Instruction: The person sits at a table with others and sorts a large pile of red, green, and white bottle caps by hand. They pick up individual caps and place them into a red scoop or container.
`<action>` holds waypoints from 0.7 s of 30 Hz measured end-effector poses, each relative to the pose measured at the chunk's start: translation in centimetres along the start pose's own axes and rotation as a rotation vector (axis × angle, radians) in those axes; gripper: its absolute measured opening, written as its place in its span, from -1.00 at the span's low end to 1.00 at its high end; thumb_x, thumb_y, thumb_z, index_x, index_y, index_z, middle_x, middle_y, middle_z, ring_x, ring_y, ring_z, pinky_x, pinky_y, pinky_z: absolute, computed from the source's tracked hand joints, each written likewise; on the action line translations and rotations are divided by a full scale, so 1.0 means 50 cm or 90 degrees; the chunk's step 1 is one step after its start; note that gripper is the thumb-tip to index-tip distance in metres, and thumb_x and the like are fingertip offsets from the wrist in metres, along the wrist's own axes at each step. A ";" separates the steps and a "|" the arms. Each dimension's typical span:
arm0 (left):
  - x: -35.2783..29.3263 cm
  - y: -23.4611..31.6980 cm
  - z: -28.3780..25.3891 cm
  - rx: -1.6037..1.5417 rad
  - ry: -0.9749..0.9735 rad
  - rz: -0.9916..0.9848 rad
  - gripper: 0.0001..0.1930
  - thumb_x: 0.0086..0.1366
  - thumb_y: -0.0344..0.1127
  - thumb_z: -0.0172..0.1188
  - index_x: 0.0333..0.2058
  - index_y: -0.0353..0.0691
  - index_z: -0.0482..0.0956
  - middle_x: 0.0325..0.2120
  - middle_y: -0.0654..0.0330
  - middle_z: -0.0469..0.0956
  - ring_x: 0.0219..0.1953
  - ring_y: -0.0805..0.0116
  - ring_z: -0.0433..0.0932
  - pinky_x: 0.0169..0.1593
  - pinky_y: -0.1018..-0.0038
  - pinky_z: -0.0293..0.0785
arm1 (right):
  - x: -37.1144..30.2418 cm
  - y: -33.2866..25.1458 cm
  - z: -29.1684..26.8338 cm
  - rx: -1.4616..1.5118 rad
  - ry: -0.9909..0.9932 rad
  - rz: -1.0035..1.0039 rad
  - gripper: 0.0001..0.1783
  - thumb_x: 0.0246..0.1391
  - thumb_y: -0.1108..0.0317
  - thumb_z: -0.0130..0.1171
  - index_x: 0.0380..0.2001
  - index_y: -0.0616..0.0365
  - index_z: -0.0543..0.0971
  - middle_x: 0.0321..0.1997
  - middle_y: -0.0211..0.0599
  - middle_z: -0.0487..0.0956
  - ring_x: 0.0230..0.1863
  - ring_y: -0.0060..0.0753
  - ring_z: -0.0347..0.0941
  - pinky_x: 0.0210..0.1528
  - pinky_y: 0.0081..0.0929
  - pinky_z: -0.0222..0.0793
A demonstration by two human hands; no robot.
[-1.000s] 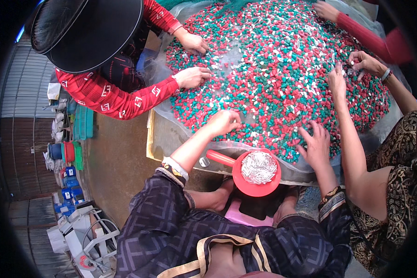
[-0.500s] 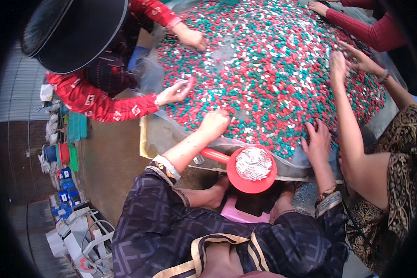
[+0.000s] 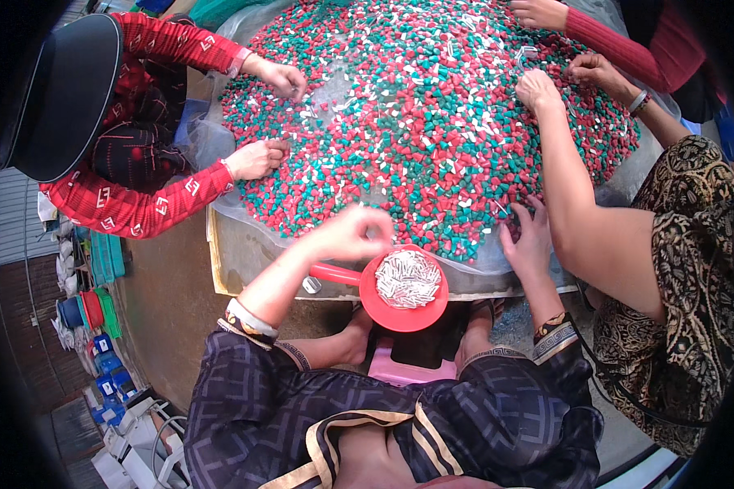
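A wide heap of small red, green and white pieces [image 3: 432,155] covers a plastic-lined table [image 3: 510,273]. At its near edge is a red plastic dipper [image 3: 404,322], its handle pointing left, holding many slim white pieces [image 3: 408,279]. My left hand [image 3: 357,235] hovers just above the dipper's upper left rim, fingers curled with thumb and forefinger pinched; anything between them is too small to make out. To the right of the dipper, my right hand [image 3: 532,236] lies at the near edge of the heap, fingers apart, with nothing visibly held.
At left, a person in a red patterned sleeve [image 3: 143,204] and black hat [image 3: 65,98] has both hands at the heap. Other people's arms reach in from the right, including a bare forearm [image 3: 567,155]. A pink stool [image 3: 412,371] shows below, and coloured containers [image 3: 106,350] line the left.
My left hand has lifted from the heap and come back toward the dipper. My right hand stays at the near edge. The whole view has shifted; the neighbours' hands have moved over the heap.
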State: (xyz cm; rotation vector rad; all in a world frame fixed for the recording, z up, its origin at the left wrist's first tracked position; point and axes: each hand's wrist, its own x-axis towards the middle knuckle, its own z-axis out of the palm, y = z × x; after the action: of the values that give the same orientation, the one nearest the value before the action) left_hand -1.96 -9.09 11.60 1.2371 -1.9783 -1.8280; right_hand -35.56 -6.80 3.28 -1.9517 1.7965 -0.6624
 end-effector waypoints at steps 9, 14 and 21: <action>0.090 0.073 0.067 0.272 0.135 0.096 -0.76 0.06 -0.52 0.17 -0.23 -0.24 0.55 -0.33 0.06 0.54 -0.22 0.09 0.53 -0.17 0.29 0.47 | 0.019 -0.030 0.031 -0.119 0.001 -0.055 -0.71 -0.09 0.31 0.21 -0.24 0.12 0.54 -0.24 -0.26 0.40 -0.12 -0.17 0.30 -0.06 -0.22 0.21; 0.171 -0.068 0.084 0.217 0.131 0.201 -0.73 0.04 -0.56 0.12 -0.23 -0.25 0.57 -0.33 0.04 0.56 -0.20 0.11 0.53 -0.11 0.31 0.46 | 0.064 -0.052 0.029 -0.200 -0.088 -0.073 -0.74 -0.12 0.34 0.25 -0.28 0.11 0.56 -0.30 -0.23 0.44 -0.15 -0.17 0.36 -0.11 -0.25 0.28; 0.082 -0.105 -0.020 0.302 0.339 -0.142 -0.75 0.06 -0.54 0.12 -0.23 -0.28 0.59 -0.31 0.02 0.56 -0.24 0.12 0.56 -0.13 0.34 0.47 | 0.049 -0.002 0.050 -0.210 -0.111 0.012 -0.83 -0.13 0.35 0.25 -0.40 0.09 0.54 -0.35 -0.23 0.45 -0.25 -0.16 0.41 -0.17 -0.23 0.35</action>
State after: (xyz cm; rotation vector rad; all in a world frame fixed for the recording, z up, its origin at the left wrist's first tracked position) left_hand -1.61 -12.04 5.54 1.8996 -2.0582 -0.9473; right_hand -33.84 -9.26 1.49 -2.1199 1.9050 -0.1886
